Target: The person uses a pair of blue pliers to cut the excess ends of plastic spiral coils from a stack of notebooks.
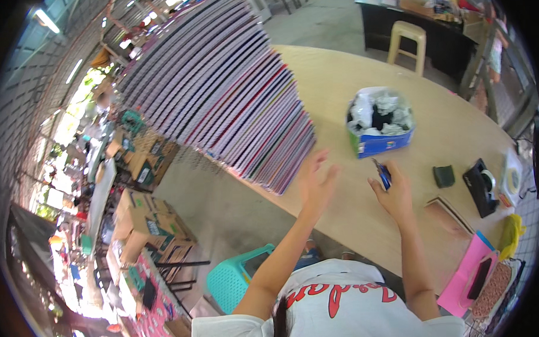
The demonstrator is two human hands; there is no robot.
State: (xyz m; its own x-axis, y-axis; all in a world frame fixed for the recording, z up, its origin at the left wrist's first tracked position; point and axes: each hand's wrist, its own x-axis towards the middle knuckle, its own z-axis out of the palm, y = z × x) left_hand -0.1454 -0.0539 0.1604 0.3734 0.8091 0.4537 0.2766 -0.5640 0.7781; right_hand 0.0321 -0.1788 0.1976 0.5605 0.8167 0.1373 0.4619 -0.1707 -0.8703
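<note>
A tall stack of what look like spiral-bound notebooks [220, 105] leans over the left part of the pale table [366, 215]. Beside its near right corner is my left hand [319, 184], slightly blurred, fingers apart and holding nothing. My right hand [397, 194], over the middle of the table, is closed around a small blue-handled tool with a metal tip [384, 175]; its exact kind does not show clearly. Just beyond this hand stands a blue and green box [384, 143] filled with crumpled white material [391, 112].
Toward the right lie a dark green block [443, 176], a black tape dispenser [481, 191], a brown flat case [448, 217], a pink folder [460, 280] and a yellow bag [510, 237]. A teal stool [229, 286] stands left of me, with cartons [144, 223] farther left.
</note>
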